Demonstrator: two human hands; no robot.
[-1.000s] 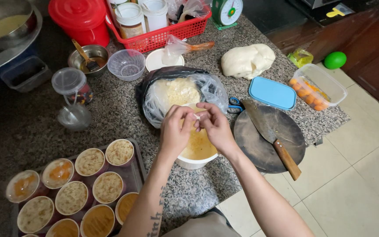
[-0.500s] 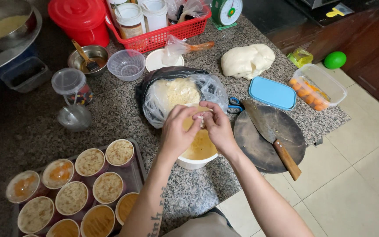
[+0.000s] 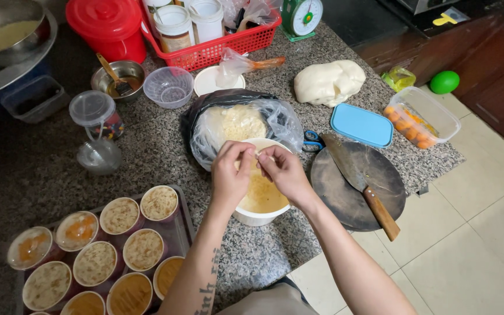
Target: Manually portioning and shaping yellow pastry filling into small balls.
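My left hand and my right hand meet over a white bowl of yellow liquid on the granite counter. Both pinch one small pale piece between their fingertips, held just above the bowl. Behind the bowl lies a clear plastic bag of pale shredded filling on a black bag. To the left, a dark tray holds several round cups filled with pale and orange mixtures.
A cleaver rests on a round dark board to the right. A blue lid, a box of orange balls, a lump of white dough, a red basket of jars and small bowls stand around.
Both hands have kept working the small piece over the bowl, fingers shifting slightly. Nothing else has moved.
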